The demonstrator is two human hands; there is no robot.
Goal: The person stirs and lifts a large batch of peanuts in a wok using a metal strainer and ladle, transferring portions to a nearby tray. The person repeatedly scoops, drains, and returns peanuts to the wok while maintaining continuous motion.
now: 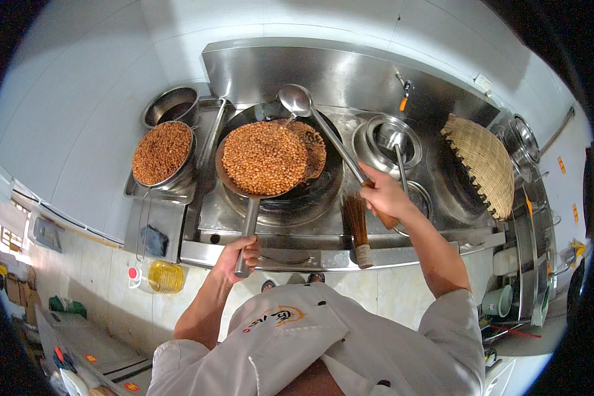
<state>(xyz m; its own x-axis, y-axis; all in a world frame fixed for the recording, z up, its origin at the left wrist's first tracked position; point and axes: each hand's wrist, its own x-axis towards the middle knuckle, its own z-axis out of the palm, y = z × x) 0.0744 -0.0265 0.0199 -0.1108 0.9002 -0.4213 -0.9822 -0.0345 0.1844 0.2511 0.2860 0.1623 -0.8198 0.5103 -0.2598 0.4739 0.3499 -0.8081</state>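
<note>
My left hand (238, 257) grips the tubular metal handle of a round, shallow strainer or pan (250, 218). It is heaped with reddish-brown peanuts or beans (265, 157) and sits over a large dark wok (329, 185). More of the same nuts (313, 148) show in the wok behind the strainer's right edge. My right hand (387, 194) is closed around the wooden handle of a long steel ladle (336, 138). The ladle's bowl is above the wok's far side, just beyond the heap. Whether the strainer rests on the wok cannot be told.
To the left, a nut-filled strainer (161, 152) rests on a pot, with a steel basin (171, 106) behind. A bristle brush (359, 230) lies on the stove front. Pots with a second ladle (392, 136) and a woven basket (485, 166) stand right. An oil jug (166, 277) is lower left.
</note>
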